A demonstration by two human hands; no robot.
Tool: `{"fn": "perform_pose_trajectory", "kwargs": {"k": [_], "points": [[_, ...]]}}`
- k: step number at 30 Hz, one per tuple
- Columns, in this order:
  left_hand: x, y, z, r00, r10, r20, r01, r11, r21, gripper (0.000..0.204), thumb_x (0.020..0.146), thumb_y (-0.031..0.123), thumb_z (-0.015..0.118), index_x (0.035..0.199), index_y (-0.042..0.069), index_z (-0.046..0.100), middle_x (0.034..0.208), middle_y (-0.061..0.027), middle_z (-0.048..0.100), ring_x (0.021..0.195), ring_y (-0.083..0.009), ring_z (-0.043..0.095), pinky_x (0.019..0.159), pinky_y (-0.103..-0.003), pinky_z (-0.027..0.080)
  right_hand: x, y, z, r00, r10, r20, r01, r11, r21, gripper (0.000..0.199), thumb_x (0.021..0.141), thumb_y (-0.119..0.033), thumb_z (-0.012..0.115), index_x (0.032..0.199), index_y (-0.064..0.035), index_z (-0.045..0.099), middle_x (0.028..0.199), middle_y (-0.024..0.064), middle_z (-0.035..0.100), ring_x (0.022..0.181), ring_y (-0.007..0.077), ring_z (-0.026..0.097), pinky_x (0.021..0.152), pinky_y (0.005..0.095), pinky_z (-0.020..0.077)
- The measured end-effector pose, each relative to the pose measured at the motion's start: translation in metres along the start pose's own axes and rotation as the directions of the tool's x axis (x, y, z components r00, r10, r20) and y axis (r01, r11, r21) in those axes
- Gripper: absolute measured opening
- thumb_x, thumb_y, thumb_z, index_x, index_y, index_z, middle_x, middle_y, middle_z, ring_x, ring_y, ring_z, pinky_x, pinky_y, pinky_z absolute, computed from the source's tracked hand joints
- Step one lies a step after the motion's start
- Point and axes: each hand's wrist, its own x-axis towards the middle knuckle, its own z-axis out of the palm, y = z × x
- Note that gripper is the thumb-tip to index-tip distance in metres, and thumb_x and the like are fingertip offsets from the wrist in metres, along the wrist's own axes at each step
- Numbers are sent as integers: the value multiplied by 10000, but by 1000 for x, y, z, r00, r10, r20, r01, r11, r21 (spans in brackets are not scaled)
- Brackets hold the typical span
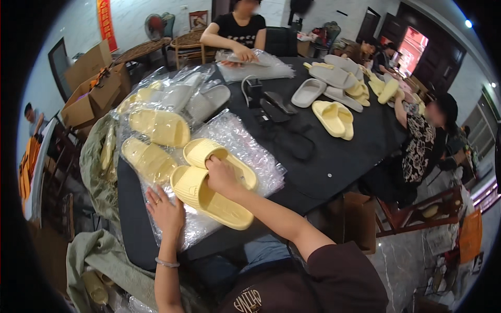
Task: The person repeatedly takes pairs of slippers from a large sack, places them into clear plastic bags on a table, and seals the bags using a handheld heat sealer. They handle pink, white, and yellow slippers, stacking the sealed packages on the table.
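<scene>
My right hand (pixel 223 178) grips a pair of pale yellow slippers at their inner edges, with its fingertips hidden between the straps. The near slipper (pixel 224 211) and the far slipper (pixel 240 168) lie side by side, toes pointing left, over a stack of clear plastic bags (pixel 201 236). Fingers spread, my left hand (pixel 166 209) rests on the plastic just left of the near slipper's toe. Beyond it lie yellow slippers in clear bags (pixel 150 159), with another bagged yellow slipper (pixel 162 127) farther back.
Bagged grey slippers (pixel 209 101) lie at the table's far left. Loose grey and yellow slippers (pixel 334 119) are heaped at the far right of the black table (pixel 334 161). A co-worker (pixel 240 31) handles plastic opposite; another person (pixel 425 141) sits at right. Cardboard boxes (pixel 94 99) stand left.
</scene>
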Motion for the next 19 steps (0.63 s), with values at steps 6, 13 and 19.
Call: {"fn": "perform_pose_trajectory", "kwargs": {"k": [6, 13, 19], "points": [[1, 4, -3, 1000, 8, -5, -8, 1000, -6, 748, 914, 489, 439, 1428, -28, 273, 1492, -274, 192, 1405, -380, 149, 1123, -497, 126, 17, 37, -43, 991, 118, -60, -124, 984, -125, 187, 752, -123, 620, 911, -26, 636, 989, 160, 608, 927, 357, 602, 791, 459, 486], [0, 1, 0, 1000, 1, -10, -1, 1000, 14, 744, 916, 482, 435, 1426, -35, 272, 1484, -286, 201, 1399, -390, 158, 1120, -500, 131, -3, 46, -159, 975, 1, -224, -24, 995, -99, 180, 752, -144, 630, 921, -97, 670, 950, 132, 640, 913, 335, 621, 762, 438, 491], [1, 1, -6, 1000, -9, 7, 9, 1000, -8, 757, 904, 495, 440, 1420, -36, 284, 1481, -296, 196, 1399, -400, 150, 1122, -503, 114, 35, 130, -221, 948, 111, -298, -160, 977, -144, 235, 799, -219, 609, 1002, -121, 674, 1008, 139, 658, 966, 327, 627, 819, 416, 496]]}}
